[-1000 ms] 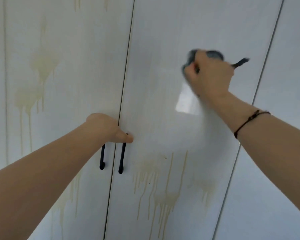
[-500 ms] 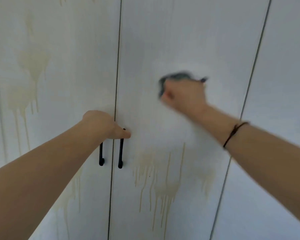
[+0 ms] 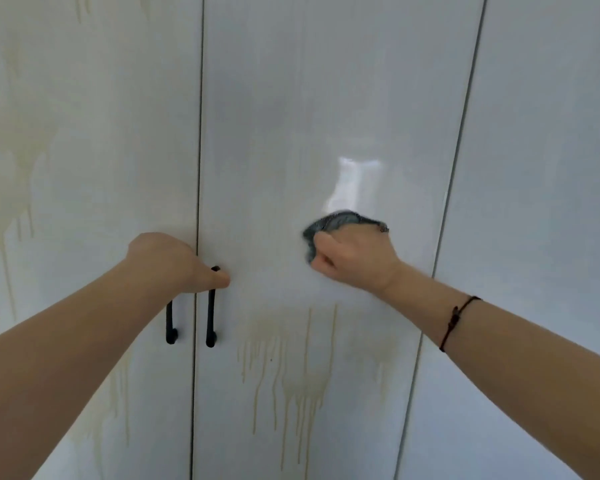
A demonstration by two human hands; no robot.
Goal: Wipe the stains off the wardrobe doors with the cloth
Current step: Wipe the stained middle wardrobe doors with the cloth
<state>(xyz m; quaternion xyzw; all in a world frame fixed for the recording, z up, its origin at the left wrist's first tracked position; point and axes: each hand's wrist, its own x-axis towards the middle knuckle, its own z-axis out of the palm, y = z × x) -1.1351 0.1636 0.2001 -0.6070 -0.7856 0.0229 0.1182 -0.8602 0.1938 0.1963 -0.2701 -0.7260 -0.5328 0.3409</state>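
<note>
Both hands are up on the white wardrobe doors (image 3: 309, 98). Open panel spreads above my right hand (image 3: 355, 259); the door gap (image 3: 199, 168) runs behind my left hand (image 3: 174, 261). Bunched grey cloth (image 3: 340, 225) is clenched in my right fist, pressed to the door, with yellowish drip stains (image 3: 291, 368) just below it. Left hand covers the tops of both black handles (image 3: 211, 313), thumb over one; fingers hidden, so I cannot tell its grip.

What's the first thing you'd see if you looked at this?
Yellowish drip stains run down the middle wardrobe door, low in the view. Just above them the right hand holds a grey cloth against that door, while the left hand grips the black handles.
</note>
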